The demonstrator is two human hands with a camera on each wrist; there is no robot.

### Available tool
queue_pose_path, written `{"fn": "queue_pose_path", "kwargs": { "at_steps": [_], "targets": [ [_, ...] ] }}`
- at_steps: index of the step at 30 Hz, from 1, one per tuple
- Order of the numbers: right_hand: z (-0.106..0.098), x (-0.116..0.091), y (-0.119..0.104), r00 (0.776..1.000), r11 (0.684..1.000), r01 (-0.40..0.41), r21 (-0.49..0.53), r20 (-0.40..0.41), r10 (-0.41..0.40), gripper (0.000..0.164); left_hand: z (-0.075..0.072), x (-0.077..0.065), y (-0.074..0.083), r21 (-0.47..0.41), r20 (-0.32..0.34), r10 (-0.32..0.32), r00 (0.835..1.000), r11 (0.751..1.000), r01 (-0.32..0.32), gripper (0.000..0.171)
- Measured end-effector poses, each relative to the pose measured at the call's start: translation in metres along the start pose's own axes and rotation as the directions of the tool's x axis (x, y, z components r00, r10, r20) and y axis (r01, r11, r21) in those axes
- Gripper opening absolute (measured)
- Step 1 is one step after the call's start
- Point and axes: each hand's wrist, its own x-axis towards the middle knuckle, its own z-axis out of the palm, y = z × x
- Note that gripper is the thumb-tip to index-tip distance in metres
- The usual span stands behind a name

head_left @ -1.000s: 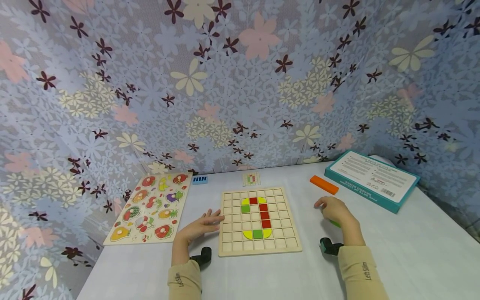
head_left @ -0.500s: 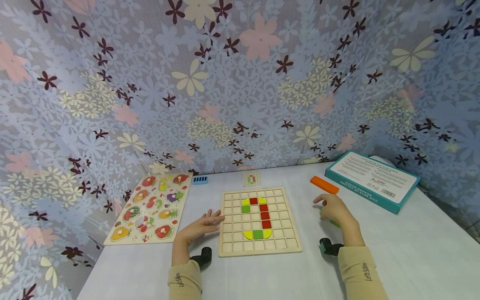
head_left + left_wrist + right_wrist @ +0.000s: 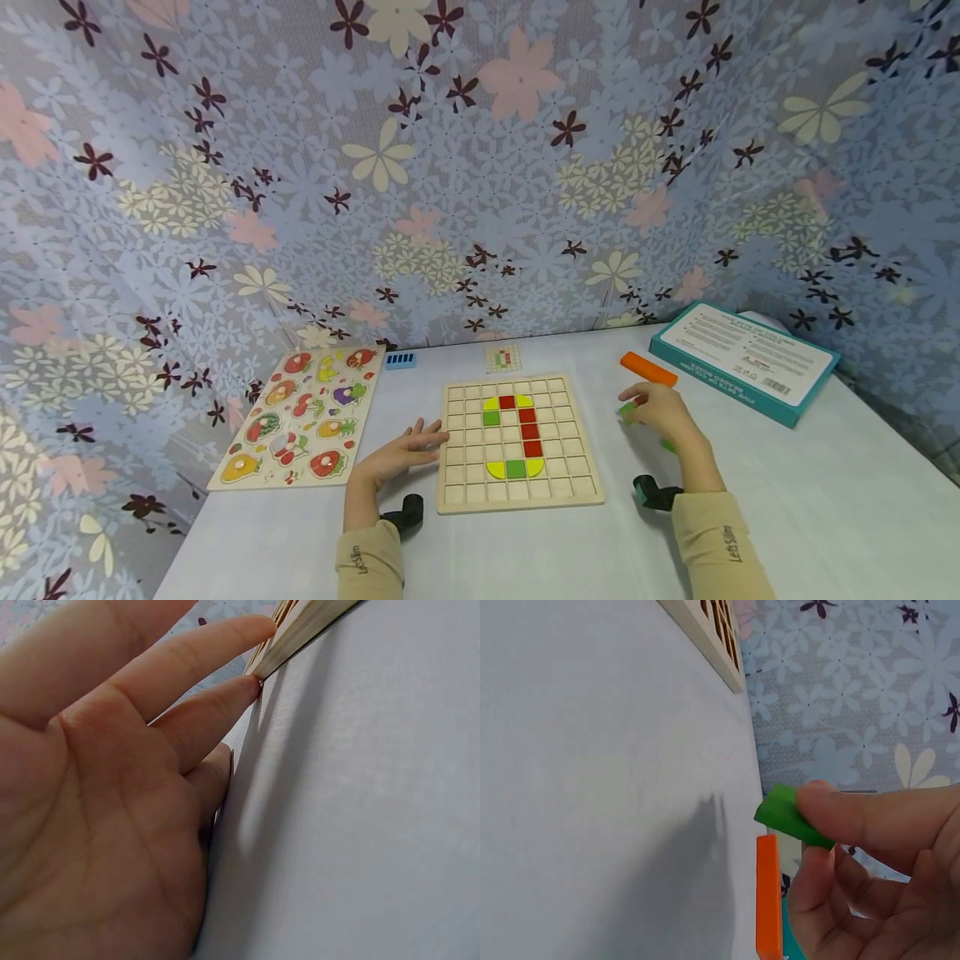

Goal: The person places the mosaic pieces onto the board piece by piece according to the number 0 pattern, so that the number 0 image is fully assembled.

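Note:
My right hand, to the right of the board, pinches a small green block between thumb and fingers, raised over the table. Under that wrist, another green piece lies partly hidden. The wooden grid board carries red squares, green squares and yellow rounded corner pieces set in its cells. At the board's left edge rests my left hand, its fingers spread. In the left wrist view, two fingertips touch the board's side.
Behind the board lies a small pattern card, with a blue slotted piece to its left. A fruit puzzle board occupies the left side. On the right are an orange bar and a teal box.
My right hand has shifted slightly left and away from me, lifting the green block, which now shows at its fingertips. The left hand has stayed at the board's edge.

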Motion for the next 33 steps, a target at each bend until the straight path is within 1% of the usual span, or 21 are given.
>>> {"fn": "queue_pose_path", "kwargs": {
  "at_steps": [3,9,16,23,33],
  "targets": [
    [0.003,0.0,-0.004,1.0,1.0,0.02,0.023,-0.022,-0.019,0.026,0.0,0.0,0.0,-0.001,0.001,-0.001,1.0,1.0,0.001,0.047],
    [0.008,0.002,-0.009,0.998,0.999,0.044,0.015,-0.044,-0.043,0.021,0.0,-0.001,0.001,-0.006,0.004,-0.003,1.0,1.0,0.003,0.048],
    [0.011,0.005,-0.012,0.998,0.999,0.046,-0.024,-0.044,-0.047,0.019,0.0,-0.001,0.0,-0.013,0.006,-0.008,1.0,1.0,0.008,0.048],
    [0.019,0.006,-0.02,0.996,0.996,0.083,0.017,-0.027,-0.083,0.015,0.0,0.0,0.0,-0.004,0.008,-0.013,1.0,1.0,0.013,0.047],
    [0.036,0.009,-0.039,0.988,0.988,0.154,0.029,-0.012,-0.154,0.011,-0.001,0.002,-0.004,-0.009,0.009,-0.003,1.0,1.0,0.003,0.047]
  ]
}}
